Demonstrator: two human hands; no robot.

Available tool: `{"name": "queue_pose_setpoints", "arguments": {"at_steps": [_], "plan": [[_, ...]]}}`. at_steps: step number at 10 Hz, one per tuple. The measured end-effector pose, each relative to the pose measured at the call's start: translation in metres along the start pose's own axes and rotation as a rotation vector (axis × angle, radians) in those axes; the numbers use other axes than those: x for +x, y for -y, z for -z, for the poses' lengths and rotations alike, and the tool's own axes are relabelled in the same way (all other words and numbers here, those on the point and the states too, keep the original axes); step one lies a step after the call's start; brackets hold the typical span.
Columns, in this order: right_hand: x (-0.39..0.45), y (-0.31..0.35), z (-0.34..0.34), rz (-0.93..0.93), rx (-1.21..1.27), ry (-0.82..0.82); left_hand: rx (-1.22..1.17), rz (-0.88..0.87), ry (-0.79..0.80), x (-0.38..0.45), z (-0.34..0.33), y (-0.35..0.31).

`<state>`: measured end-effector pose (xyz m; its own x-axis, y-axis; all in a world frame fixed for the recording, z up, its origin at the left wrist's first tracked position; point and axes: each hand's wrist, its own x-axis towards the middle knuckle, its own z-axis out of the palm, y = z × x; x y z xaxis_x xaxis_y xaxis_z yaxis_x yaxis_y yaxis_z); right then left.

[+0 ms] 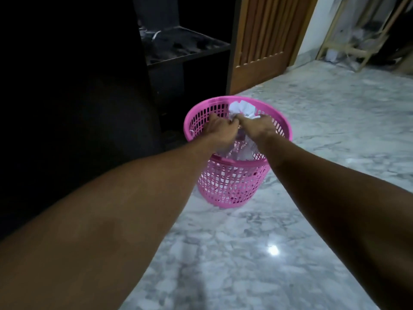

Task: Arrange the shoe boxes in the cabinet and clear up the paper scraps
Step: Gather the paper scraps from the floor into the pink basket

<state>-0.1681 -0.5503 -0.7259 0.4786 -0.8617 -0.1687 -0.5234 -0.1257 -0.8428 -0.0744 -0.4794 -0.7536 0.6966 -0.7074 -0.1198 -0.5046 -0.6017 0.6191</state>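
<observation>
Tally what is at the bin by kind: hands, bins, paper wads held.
Hands: 2, left hand and right hand
Pink plastic bin: 1
White paper wad held over it: 1
Total: 4

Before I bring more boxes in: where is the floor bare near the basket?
Bare marble floor lies right of the pink basket toward the wooden door, and in front of it. It is crowded over the basket, where both hands grip paper scraps.
</observation>
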Motion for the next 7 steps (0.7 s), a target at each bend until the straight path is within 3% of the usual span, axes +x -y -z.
{"name": "queue_pose_setpoints", "arguments": {"at_steps": [1,2,3,4,5,7], "plan": [[0.009,-0.009,0.000,-0.118,-0.160,0.171,0.312,-0.078,0.050,0.009,0.006,0.011],[0.020,-0.019,-0.002,-0.026,-0.353,0.239,0.517,-0.180,0.126,0.007,0.018,0.017],[0.027,-0.025,-0.001,0.195,-0.598,0.114,0.449,-0.203,0.112,0.005,0.025,0.025],[0.020,-0.027,-0.001,0.281,-0.667,0.058,0.384,-0.225,0.107,0.004,0.026,0.033],[0.016,-0.030,-0.002,0.263,-0.576,0.114,0.334,-0.247,0.096,0.000,0.028,0.039],[0.014,-0.034,-0.003,0.257,-0.381,0.023,0.307,-0.378,-0.068,-0.015,0.035,0.055]]}}
